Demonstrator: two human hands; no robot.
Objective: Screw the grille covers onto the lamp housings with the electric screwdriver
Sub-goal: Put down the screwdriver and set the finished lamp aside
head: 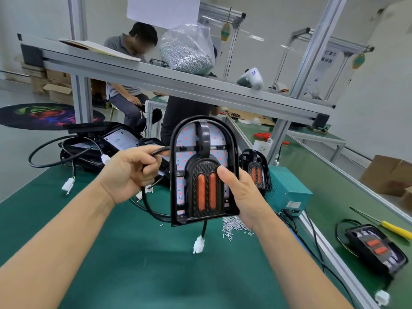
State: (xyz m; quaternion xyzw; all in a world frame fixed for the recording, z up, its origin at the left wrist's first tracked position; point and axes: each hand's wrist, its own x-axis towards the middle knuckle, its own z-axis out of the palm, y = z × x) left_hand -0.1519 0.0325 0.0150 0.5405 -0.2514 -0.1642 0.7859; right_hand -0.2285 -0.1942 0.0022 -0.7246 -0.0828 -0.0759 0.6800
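I hold a black arched lamp housing (182, 152) upright above the green mat, its white LED board facing me. A black grille cover (206, 190) with two orange strips sits on its lower half. My right hand (243, 192) grips the housing's right edge, thumb pressed on the grille. My left hand (131, 172) pinches the housing's black cable (147, 204) at the left side. A white connector (198, 245) dangles below. Loose screws (234, 226) lie on the mat under the housing. The electric screwdriver (250, 79) lies on the overhead shelf.
More housings are piled at back left (116, 141); another stands behind my right hand (256, 172); one lies on the right bench (376, 248). A teal power box (287, 190), a yellow screwdriver (394, 229), a bag of screws (187, 52) and a seated person (127, 70) are around.
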